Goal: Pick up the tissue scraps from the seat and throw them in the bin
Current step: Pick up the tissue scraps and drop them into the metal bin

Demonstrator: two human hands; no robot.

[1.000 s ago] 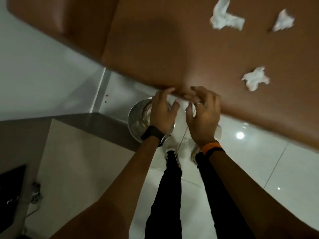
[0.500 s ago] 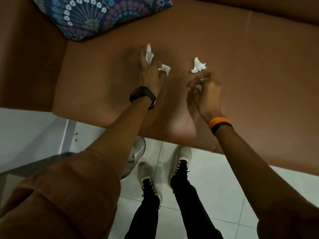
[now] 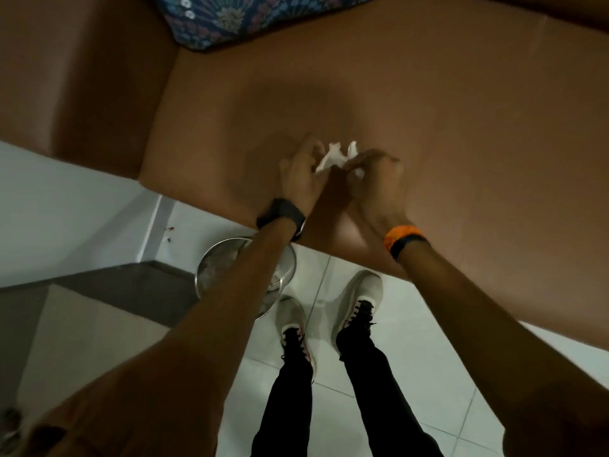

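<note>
Tissue scraps (image 3: 334,156) pinched between left hand (image 3: 301,181) and right hand (image 3: 375,183), partly hidden, bin (image 3: 211,268) behind forearm

Left hand (image 3: 301,179): arm extended forward, fingers curled shut on white scraps, dark band worn at wrist. Right hand (image 3: 379,183): held just beside it, fingers likewise closed (orange and dark bands worn).

No readable text anywhere in view.

The patterned cushion (image 3: 230,18) at the seat's (image 3: 461,127) far edge carries only floral motifs; the black wristband (image 3: 281,216) and the orange wristband (image 3: 402,235) are too blurred to show any lettering, brand or number.
</note>
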